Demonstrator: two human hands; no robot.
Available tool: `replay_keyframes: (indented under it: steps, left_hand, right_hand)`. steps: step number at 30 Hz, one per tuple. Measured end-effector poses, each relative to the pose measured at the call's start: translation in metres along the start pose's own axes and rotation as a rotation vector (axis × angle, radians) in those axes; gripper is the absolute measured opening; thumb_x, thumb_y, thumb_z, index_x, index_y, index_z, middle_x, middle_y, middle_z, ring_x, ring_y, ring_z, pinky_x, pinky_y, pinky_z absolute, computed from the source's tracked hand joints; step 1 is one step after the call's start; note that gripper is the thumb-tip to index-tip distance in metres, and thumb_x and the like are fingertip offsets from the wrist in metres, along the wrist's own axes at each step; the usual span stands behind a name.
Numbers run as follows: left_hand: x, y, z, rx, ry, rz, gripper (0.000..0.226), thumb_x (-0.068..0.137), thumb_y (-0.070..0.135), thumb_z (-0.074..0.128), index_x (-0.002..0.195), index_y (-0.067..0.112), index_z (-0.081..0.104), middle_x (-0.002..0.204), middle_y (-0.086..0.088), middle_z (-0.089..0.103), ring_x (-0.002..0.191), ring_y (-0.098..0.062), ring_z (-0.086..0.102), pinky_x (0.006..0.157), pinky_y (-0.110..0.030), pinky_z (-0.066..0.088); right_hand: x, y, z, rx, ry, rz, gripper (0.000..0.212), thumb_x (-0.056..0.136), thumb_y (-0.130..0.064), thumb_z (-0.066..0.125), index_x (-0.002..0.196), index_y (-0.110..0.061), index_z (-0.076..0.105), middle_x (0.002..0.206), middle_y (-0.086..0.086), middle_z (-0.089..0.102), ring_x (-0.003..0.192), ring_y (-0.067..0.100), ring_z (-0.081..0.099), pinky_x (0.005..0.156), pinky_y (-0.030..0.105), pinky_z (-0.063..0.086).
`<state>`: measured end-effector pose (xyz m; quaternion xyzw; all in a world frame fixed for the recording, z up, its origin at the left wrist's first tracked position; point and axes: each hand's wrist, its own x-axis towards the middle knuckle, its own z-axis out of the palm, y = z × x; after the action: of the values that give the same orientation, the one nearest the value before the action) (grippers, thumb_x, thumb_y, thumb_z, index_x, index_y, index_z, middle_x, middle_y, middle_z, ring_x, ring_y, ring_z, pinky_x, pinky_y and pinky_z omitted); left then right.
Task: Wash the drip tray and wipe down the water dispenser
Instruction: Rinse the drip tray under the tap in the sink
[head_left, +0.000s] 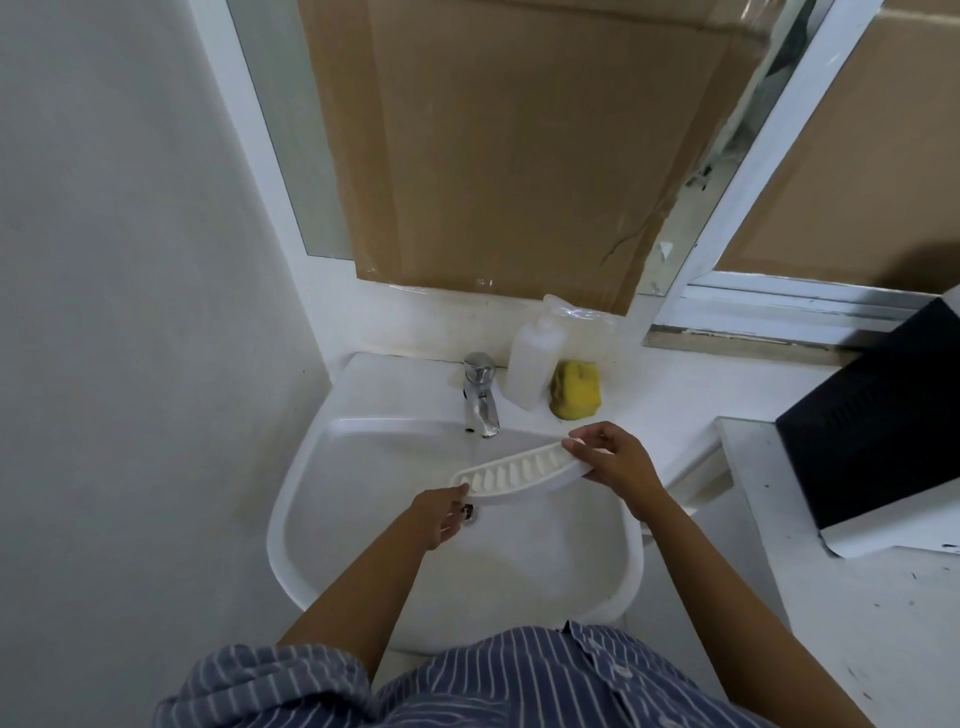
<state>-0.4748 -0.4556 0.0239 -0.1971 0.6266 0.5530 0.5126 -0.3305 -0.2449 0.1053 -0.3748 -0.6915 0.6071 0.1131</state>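
Head view, looking down over my forearms. The white sink (322, 499) fills the middle of the field, its basin dry as far as I can tell, the drain partly hidden behind my left hand. On the back ledge stand the chrome tap (480, 395), no water visibly running from it, then a translucent bottle (535, 358) just to its right, and a yellow sponge (576, 389) touching or nearly touching that bottle. A dark object (878, 410) rests on the counter at far right; I cannot tell what it is.

The drip tray (519, 473), a long white slotted piece, is held above the basin, below and slightly right of the spout. Its long axis runs on a diagonal: the low end near-left, the high end far-right, so it is tilted rather than level.

My right hand (613, 462) grips the far, raised end, thumb on top and fingers curled beneath the edge. My left hand (441, 514) holds the near, lower end at the fingertips; how firmly I cannot tell.

Judgement: the tray lies between my hands, spanning them. The tap handle is nearer my right hand, but that hand carries most of the tray, so the left seems the one to free for turning on the water.
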Motion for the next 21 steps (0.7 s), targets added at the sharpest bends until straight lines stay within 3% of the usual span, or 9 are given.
replay_keyframes:
  steps: [4, 6, 8, 10, 11, 14, 18, 21]
  left_hand:
    - [0.001, 0.002, -0.001, -0.027, -0.039, -0.001, 0.024, 0.081, 0.021, 0.076, 0.095, 0.006, 0.063, 0.092, -0.007, 0.064, 0.075, -0.014, 0.060, 0.052, -0.021, 0.053]
    - [-0.003, 0.003, -0.004, 0.034, -0.072, 0.007, 0.019, 0.083, 0.018, 0.074, 0.096, 0.008, 0.064, 0.105, -0.009, 0.063, 0.080, -0.015, 0.057, 0.057, -0.022, 0.050]
    - [-0.006, 0.009, -0.003, 0.112, -0.031, 0.079, 0.012, 0.089, 0.009, 0.065, 0.101, 0.006, 0.066, 0.119, -0.018, 0.059, 0.081, -0.019, 0.054, 0.060, -0.024, 0.045]
    - [-0.005, 0.021, 0.002, 0.203, 0.126, 0.258, 0.022, 0.095, 0.004, 0.051, 0.113, 0.000, 0.063, 0.131, -0.025, 0.055, 0.090, -0.031, 0.058, 0.070, -0.034, 0.048]
    - [-0.006, 0.029, 0.005, 0.255, 0.247, 0.357, 0.028, 0.094, 0.005, 0.049, 0.118, -0.003, 0.060, 0.132, -0.025, 0.055, 0.102, -0.038, 0.059, 0.081, -0.039, 0.050]
    - [-0.016, 0.053, 0.017, 0.353, 0.494, 0.734, 0.040, 0.088, 0.005, 0.054, 0.127, 0.002, 0.052, 0.129, -0.019, 0.055, 0.120, -0.035, 0.053, 0.101, -0.039, 0.044]
    - [-0.037, 0.083, 0.031, 0.528, 0.448, 1.229, 0.062, 0.089, 0.003, 0.056, 0.146, 0.009, 0.033, 0.150, -0.008, 0.036, 0.139, -0.019, 0.033, 0.112, -0.027, 0.029]
    - [-0.039, 0.096, 0.037, 0.747, 0.341, 1.381, 0.064, 0.092, 0.004, 0.054, 0.150, 0.014, 0.030, 0.156, -0.002, 0.030, 0.143, -0.013, 0.027, 0.116, -0.026, 0.025]
  right_hand:
    - [0.004, -0.013, -0.002, 0.005, 0.026, 0.042, 0.043, 0.070, -0.030, 0.087, 0.106, -0.013, 0.069, 0.100, 0.011, 0.071, 0.091, 0.018, 0.070, 0.078, 0.032, 0.060]
    - [0.003, -0.023, -0.004, 0.006, -0.027, 0.028, 0.040, 0.069, -0.028, 0.087, 0.103, -0.012, 0.072, 0.100, 0.018, 0.070, 0.086, 0.019, 0.070, 0.078, 0.030, 0.060]
    - [0.001, -0.032, -0.005, -0.091, -0.073, -0.053, 0.037, 0.070, -0.028, 0.086, 0.102, -0.014, 0.074, 0.092, 0.012, 0.069, 0.083, 0.017, 0.069, 0.075, 0.023, 0.059]
    - [-0.002, -0.039, -0.001, -0.299, -0.059, -0.164, 0.033, 0.070, -0.031, 0.086, 0.100, -0.022, 0.075, 0.085, -0.002, 0.068, 0.077, 0.010, 0.065, 0.068, 0.008, 0.050]
    - [-0.003, -0.039, 0.002, -0.378, -0.056, -0.213, 0.033, 0.069, -0.033, 0.086, 0.100, -0.025, 0.075, 0.086, -0.004, 0.068, 0.078, 0.009, 0.064, 0.067, 0.007, 0.048]
    - [-0.006, -0.036, 0.013, -0.479, -0.116, -0.292, 0.035, 0.067, -0.031, 0.087, 0.099, -0.029, 0.074, 0.094, -0.001, 0.071, 0.085, 0.011, 0.065, 0.076, 0.021, 0.054]
    - [-0.011, -0.036, 0.021, -0.610, -0.203, -0.335, 0.035, 0.071, -0.022, 0.084, 0.104, -0.022, 0.072, 0.099, -0.006, 0.068, 0.085, 0.007, 0.059, 0.076, 0.017, 0.049]
    - [-0.011, -0.035, 0.023, -0.624, -0.198, -0.333, 0.036, 0.072, -0.021, 0.084, 0.105, -0.020, 0.071, 0.100, -0.007, 0.066, 0.088, 0.005, 0.058, 0.078, 0.014, 0.048]
